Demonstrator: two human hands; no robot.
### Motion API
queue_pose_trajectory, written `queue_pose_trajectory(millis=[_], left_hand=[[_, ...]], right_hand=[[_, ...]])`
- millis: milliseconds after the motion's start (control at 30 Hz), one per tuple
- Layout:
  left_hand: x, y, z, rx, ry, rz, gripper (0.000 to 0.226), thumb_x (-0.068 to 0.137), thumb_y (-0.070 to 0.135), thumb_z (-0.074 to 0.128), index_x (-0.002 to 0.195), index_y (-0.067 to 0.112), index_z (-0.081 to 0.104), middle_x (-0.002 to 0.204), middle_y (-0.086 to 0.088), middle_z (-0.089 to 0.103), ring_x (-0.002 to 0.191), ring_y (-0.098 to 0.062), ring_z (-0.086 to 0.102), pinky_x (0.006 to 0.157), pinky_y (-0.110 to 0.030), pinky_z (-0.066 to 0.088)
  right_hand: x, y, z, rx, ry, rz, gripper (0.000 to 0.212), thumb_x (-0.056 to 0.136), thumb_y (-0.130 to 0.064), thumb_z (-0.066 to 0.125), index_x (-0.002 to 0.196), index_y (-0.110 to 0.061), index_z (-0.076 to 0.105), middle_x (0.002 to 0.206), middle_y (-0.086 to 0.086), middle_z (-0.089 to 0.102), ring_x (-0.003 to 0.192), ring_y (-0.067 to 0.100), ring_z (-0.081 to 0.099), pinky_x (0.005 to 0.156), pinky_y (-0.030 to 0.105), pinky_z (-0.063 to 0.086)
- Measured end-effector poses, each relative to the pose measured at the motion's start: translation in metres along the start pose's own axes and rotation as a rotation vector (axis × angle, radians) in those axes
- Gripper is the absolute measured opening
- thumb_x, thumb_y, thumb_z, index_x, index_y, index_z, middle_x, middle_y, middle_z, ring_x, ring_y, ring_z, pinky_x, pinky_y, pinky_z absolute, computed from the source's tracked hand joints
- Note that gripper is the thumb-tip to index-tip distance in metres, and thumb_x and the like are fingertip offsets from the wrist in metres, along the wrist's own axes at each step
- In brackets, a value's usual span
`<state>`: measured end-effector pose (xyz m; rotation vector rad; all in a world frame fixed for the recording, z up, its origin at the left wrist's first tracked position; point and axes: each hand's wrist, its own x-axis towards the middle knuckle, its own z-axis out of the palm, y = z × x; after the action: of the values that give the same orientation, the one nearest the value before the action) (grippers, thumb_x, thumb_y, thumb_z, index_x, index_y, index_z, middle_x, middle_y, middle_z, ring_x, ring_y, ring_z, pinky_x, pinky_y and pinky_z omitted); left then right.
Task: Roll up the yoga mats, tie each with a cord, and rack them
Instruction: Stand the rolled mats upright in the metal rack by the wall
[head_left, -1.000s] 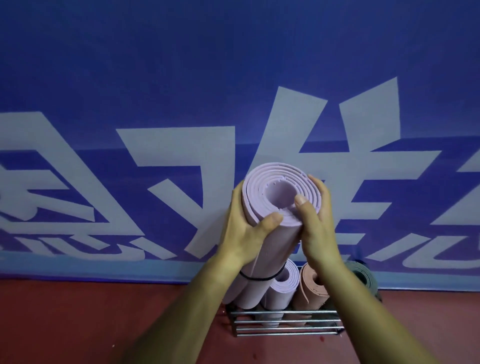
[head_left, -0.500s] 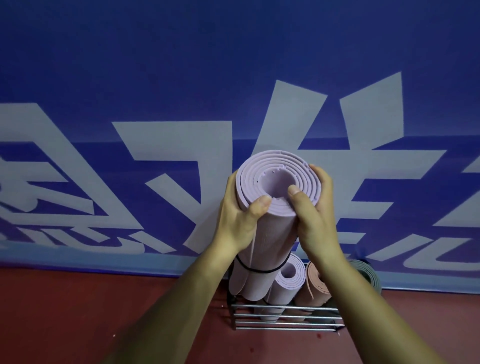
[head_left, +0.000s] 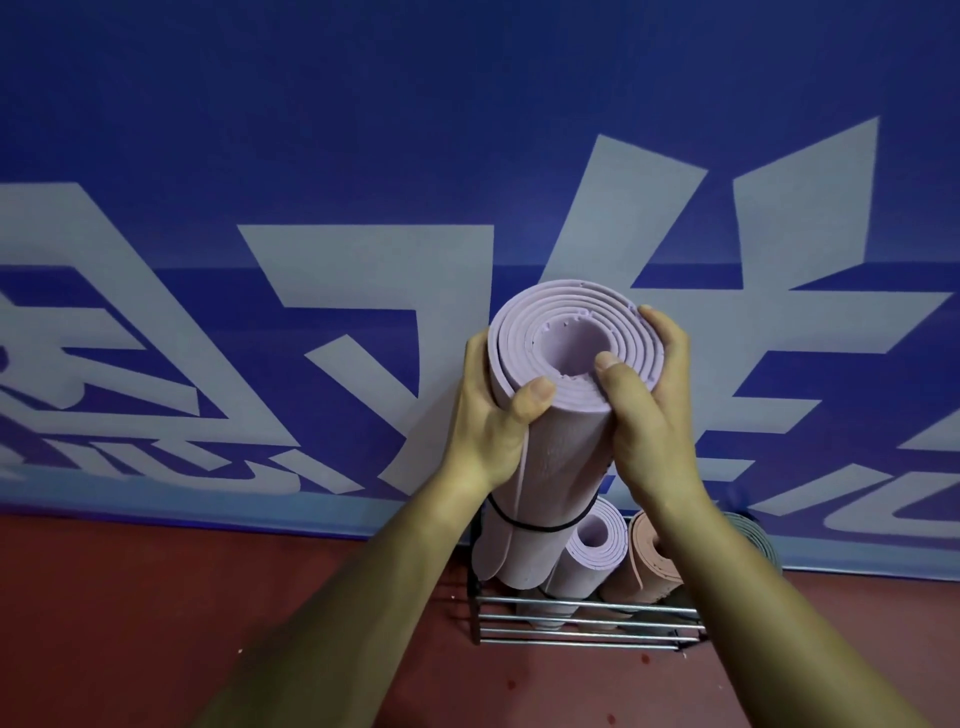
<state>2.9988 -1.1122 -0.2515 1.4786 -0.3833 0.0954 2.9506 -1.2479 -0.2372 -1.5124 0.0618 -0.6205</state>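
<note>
The lilac foam yoga mat (head_left: 563, 447), rolled into a tight spiral and seen end-on from the head camera, stands nearly upright over the left end of a low metal wire rack (head_left: 582, 618). Its top leans slightly toward the camera, so the hollow core shows. A thin black cord (head_left: 540, 528) circles it low down, and the layers stay together below the hands. The left hand (head_left: 491, 423) wraps the roll's left side with its thumb hooked over the front of the top rim. The right hand (head_left: 652, 415) clasps the right side, its thumb lying across the spiral's edge beside the core. Both hands are clamped on the same upper end, one on each side, probably to steer the long roll straight down. The mat's lower end sits inside the rack's left corner, level with the upper frame. Whether it already touches the rack's base cannot be told, since the front rails hide it. Three other rolls lean in the rack to the right: a second lilac mat (head_left: 582, 571) just beside the held one, then a peach mat (head_left: 644, 574), then a grey-green mat (head_left: 761, 538) at the right end. The rack stands on a red floor (head_left: 208, 597) against a blue wall (head_left: 363, 130) with large pale lettering. Racking looks nearly done for this mat.
</note>
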Motion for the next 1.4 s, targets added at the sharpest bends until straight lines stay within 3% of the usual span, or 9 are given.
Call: queue_pose_trajectory(millis=[133,300,567,700,800,867,1000,1200,1400], left_hand=[[0.002,0.003,0.003,-0.021,-0.015,0.018,0.099,0.066,0.082,0.069,0.134,0.012,0.05,0.129,-0.006,0.062,0.12,-0.017,0.061,0.099,-0.027,0.047],[0.001,-0.005,-0.001,-0.059,-0.009,-0.007,0.099,0.079,0.084,0.052,0.136,0.003,0.05,0.132,-0.017,0.06,0.125,-0.032,0.057,0.11,-0.055,0.042],[0.001,-0.007,-0.006,-0.027,-0.088,-0.069,0.096,0.09,0.081,0.035,0.149,0.006,0.039,0.147,-0.015,0.051,0.14,-0.031,0.045,0.117,-0.059,0.031],[-0.008,-0.015,-0.017,0.072,-0.105,-0.099,0.07,0.101,0.058,0.03,0.154,0.013,0.033,0.154,-0.002,0.045,0.145,-0.015,0.037,0.122,-0.04,0.027],[-0.02,-0.026,-0.022,0.192,-0.079,-0.134,0.083,0.093,0.077,0.025,0.156,0.024,0.028,0.157,0.012,0.037,0.145,0.002,0.031,0.117,-0.018,0.027],[-0.025,-0.032,-0.024,0.217,-0.064,-0.155,0.1,0.083,0.09,0.022,0.158,0.024,0.025,0.16,0.011,0.033,0.145,0.004,0.028,0.118,-0.018,0.026],[-0.025,-0.032,-0.025,0.198,-0.09,-0.118,0.083,0.09,0.078,0.028,0.155,0.025,0.029,0.157,0.011,0.037,0.141,0.007,0.033,0.114,-0.014,0.031],[-0.023,-0.037,-0.027,0.169,-0.077,-0.108,0.089,0.09,0.08,0.034,0.152,0.017,0.037,0.15,0.005,0.048,0.14,-0.008,0.043,0.114,-0.029,0.039],[-0.034,-0.041,-0.029,0.212,-0.162,-0.246,0.086,0.073,0.098,0.024,0.145,0.051,0.023,0.142,0.042,0.034,0.131,0.025,0.031,0.097,0.002,0.028]], right_hand=[[0.005,-0.001,-0.005,0.007,0.017,-0.014,0.054,0.086,-0.021,0.057,0.138,-0.017,0.041,0.125,-0.012,0.059,0.113,-0.001,0.06,0.098,0.018,0.045],[0.004,0.0,-0.003,-0.015,0.021,-0.022,0.056,0.086,-0.023,0.059,0.139,-0.018,0.041,0.127,-0.01,0.058,0.115,0.001,0.059,0.1,0.02,0.045],[0.006,0.002,-0.005,-0.026,0.016,-0.023,0.055,0.086,-0.024,0.058,0.138,-0.019,0.041,0.128,-0.01,0.058,0.115,0.0,0.059,0.1,0.019,0.046],[0.001,0.007,-0.003,-0.03,0.013,0.006,0.065,0.084,-0.049,0.061,0.14,-0.023,0.04,0.125,-0.018,0.06,0.116,0.0,0.06,0.099,0.019,0.047],[-0.002,0.009,0.001,-0.028,-0.021,0.045,0.082,0.077,-0.062,0.062,0.143,-0.021,0.035,0.125,-0.022,0.059,0.116,-0.004,0.059,0.097,0.016,0.047],[-0.004,0.01,0.001,-0.04,-0.08,0.042,0.096,0.07,-0.061,0.07,0.146,-0.019,0.031,0.135,-0.014,0.054,0.123,-0.002,0.055,0.1,0.016,0.045],[-0.008,0.011,-0.007,-0.08,-0.208,0.016,0.13,0.054,-0.064,0.09,0.153,-0.014,0.021,0.147,-0.013,0.044,0.14,0.008,0.044,0.109,0.019,0.039],[-0.011,0.013,-0.006,-0.074,-0.178,0.006,0.129,0.052,-0.059,0.093,0.152,-0.015,0.023,0.144,-0.021,0.045,0.139,0.007,0.045,0.108,0.016,0.038],[-0.011,0.016,-0.012,-0.076,-0.213,0.034,0.128,0.053,-0.06,0.092,0.152,-0.018,0.024,0.149,-0.011,0.044,0.141,0.01,0.043,0.111,0.02,0.039]])
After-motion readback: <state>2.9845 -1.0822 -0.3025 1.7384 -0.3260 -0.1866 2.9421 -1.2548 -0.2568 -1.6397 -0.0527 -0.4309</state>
